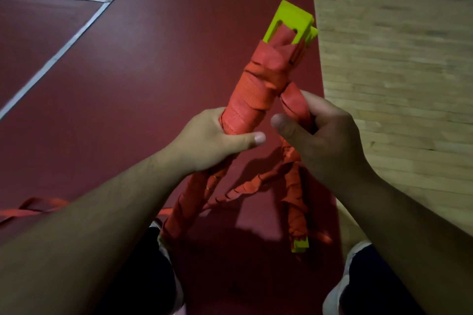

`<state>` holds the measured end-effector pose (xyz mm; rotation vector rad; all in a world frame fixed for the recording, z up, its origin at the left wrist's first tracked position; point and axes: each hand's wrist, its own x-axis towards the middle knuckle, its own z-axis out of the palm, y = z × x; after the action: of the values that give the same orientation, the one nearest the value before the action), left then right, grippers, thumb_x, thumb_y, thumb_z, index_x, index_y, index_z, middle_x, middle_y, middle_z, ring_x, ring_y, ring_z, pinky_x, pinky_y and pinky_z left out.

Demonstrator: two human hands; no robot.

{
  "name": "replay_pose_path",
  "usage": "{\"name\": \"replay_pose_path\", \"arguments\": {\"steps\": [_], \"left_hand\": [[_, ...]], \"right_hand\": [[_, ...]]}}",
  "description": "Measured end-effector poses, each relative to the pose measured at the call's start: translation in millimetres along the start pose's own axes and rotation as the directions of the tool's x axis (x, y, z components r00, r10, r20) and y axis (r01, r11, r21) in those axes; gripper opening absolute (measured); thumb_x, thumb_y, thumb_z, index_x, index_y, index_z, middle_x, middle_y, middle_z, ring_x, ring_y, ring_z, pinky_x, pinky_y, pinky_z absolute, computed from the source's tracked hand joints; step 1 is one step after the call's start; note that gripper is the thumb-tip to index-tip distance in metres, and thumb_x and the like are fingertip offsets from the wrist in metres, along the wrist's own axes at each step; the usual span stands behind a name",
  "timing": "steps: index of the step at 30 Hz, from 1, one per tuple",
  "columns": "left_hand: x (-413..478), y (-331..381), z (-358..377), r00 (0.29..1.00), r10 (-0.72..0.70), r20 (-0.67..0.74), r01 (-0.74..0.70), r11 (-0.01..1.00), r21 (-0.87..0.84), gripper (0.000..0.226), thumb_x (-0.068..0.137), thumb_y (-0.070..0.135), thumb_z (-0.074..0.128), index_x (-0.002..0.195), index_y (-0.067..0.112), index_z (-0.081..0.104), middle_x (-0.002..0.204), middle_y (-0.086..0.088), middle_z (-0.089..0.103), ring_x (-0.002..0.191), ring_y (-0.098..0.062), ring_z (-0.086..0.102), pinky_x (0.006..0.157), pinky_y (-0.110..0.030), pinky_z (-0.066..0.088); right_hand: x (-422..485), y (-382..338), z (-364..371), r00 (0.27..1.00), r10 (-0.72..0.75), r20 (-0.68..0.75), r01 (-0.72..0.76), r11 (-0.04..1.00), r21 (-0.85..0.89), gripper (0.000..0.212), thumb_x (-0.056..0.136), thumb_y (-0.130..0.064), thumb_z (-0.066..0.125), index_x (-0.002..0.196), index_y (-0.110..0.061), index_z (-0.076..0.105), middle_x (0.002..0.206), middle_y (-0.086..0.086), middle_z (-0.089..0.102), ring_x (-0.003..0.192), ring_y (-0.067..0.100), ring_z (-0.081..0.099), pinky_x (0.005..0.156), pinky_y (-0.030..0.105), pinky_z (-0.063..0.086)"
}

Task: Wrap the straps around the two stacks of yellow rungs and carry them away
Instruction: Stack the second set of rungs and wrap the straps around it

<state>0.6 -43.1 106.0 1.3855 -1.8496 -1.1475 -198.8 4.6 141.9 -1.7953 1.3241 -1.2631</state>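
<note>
Orange-red woven strap [245, 92] is covering most of the first stack of yellow rungs [294, 16], its slotted plastic end poking out on top. The left hand [212, 143] is gripping the wrapped bundle while the right hand [325, 140] is pinching a folded loop of strap just beside it. Wrapping is seemingly nearing its finish, so the next move is probably calling for pulling that loop taut and tucking it; the second stack [298, 215], bound in twisted webbing, is sitting lower right over the dark red floor [128, 71].

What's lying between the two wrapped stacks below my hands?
Head view: a twisted strap crosses the gap between the left stack and the right stack, red floor behind.
</note>
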Motion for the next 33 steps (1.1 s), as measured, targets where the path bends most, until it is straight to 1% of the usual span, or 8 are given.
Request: {"name": "replay_pose_path", "arguments": {"steps": [5, 10, 13, 22, 26, 28, 31, 33], "left_hand": [[-1.2, 1.4, -2.1, 0.998, -0.003, 0.060, 0.007, 0.997, -0.077, 0.071, 0.058, 0.064, 0.078, 0.090, 0.003, 0.058, 0.077, -0.020, 0.068, 0.062, -0.021, 0.060, 0.058, -0.045, 0.053], [-3.0, -1.4, -6.3, 0.987, 0.000, 0.159, -0.007, 0.999, 0.043, 0.063, 0.073, 0.070, 0.070, 0.114, 0.026, 0.050, 0.088, 0.001, 0.060, 0.074, -0.009, 0.055, 0.072, -0.045, 0.054], [-6.0, -0.3, -3.7, 0.966, -0.036, 0.258, 0.049, 0.998, -0.042, 0.031, 0.092, 0.050, 0.064, 0.109, 0.032, 0.046, 0.088, -0.005, 0.058, 0.074, -0.015, 0.054, 0.068, -0.043, 0.053], [-9.4, 4.9, 8.4, 0.973, 0.091, 0.211, -0.124, 0.981, 0.152, 0.028, 0.084, 0.041, 0.075, 0.095, 0.030, 0.052, 0.077, 0.008, 0.066, 0.067, -0.007, 0.064, 0.068, -0.036, 0.055], [-5.8, 2.8, 1.7, 0.922, -0.012, 0.388, 0.056, 0.993, -0.104, 0.029, 0.075, 0.042, 0.077, 0.083, 0.022, 0.059, 0.067, 0.007, 0.059, 0.058, -0.011, 0.053, 0.060, -0.029, 0.043], [-7.6, -0.1, -1.7, 0.879, 0.010, 0.477, 0.113, 0.967, -0.228, 0.024, 0.071, 0.041, 0.077, 0.082, 0.022, 0.066, 0.074, -0.001, 0.061, 0.069, -0.017, 0.054, 0.064, -0.032, 0.045], [-9.8, -5.9, 0.8, 0.821, 0.039, 0.570, 0.178, 0.930, -0.320, 0.046, 0.073, 0.026, 0.076, 0.112, 0.004, 0.066, 0.109, -0.023, 0.070, 0.097, -0.025, 0.061, 0.089, -0.043, 0.054], [-10.6, -5.6, 7.0, 0.817, 0.040, 0.575, 0.148, 0.950, -0.276, 0.025, 0.077, 0.013, 0.073, 0.102, 0.013, 0.070, 0.098, -0.011, 0.072, 0.090, -0.017, 0.062, 0.085, -0.038, 0.054]], "right_hand": [[1.8, 6.7, -0.5, 0.999, 0.029, -0.021, -0.029, 1.000, -0.005, 0.010, 0.092, -0.029, 0.068, 0.089, -0.034, 0.060, 0.063, -0.026, 0.054, 0.064, -0.005, 0.051, 0.062, 0.007, 0.036], [1.3, 9.7, 0.9, 0.994, 0.109, -0.028, -0.109, 0.994, 0.002, 0.015, 0.085, -0.045, 0.067, 0.076, -0.037, 0.058, 0.060, -0.025, 0.053, 0.061, -0.005, 0.052, 0.059, 0.008, 0.036], [1.2, 10.6, 2.3, 0.988, 0.142, -0.055, -0.144, 0.989, -0.031, 0.029, 0.080, -0.051, 0.068, 0.065, -0.033, 0.051, 0.054, -0.020, 0.047, 0.056, -0.002, 0.045, 0.054, 0.011, 0.035], [2.7, 7.4, 2.8, 0.971, 0.206, -0.126, -0.219, 0.970, -0.103, 0.035, 0.065, -0.059, 0.069, 0.071, -0.028, 0.054, 0.052, -0.031, 0.053, 0.054, -0.009, 0.053, 0.050, 0.007, 0.035], [0.6, 2.6, 5.0, 0.975, 0.190, -0.113, -0.195, 0.980, -0.030, 0.030, 0.063, -0.049, 0.079, 0.075, -0.031, 0.059, 0.060, -0.028, 0.062, 0.062, -0.017, 0.057, 0.056, 0.004, 0.039], [-0.6, -0.8, 4.7, 0.980, 0.186, -0.067, -0.184, 0.982, 0.032, 0.030, 0.058, -0.045, 0.079, 0.077, -0.033, 0.059, 0.062, -0.037, 0.062, 0.066, -0.021, 0.059, 0.059, 0.002, 0.040], [1.7, -3.8, 1.3, 0.984, 0.174, -0.039, -0.171, 0.983, 0.072, 0.034, 0.056, -0.047, 0.079, 0.083, -0.033, 0.062, 0.071, -0.036, 0.066, 0.072, -0.014, 0.064, 0.062, 0.006, 0.045], [2.3, -0.4, -0.5, 0.986, 0.165, -0.038, -0.161, 0.983, 0.084, 0.038, 0.058, -0.050, 0.080, 0.086, -0.032, 0.064, 0.075, -0.031, 0.069, 0.073, -0.010, 0.066, 0.065, 0.011, 0.049]]}}
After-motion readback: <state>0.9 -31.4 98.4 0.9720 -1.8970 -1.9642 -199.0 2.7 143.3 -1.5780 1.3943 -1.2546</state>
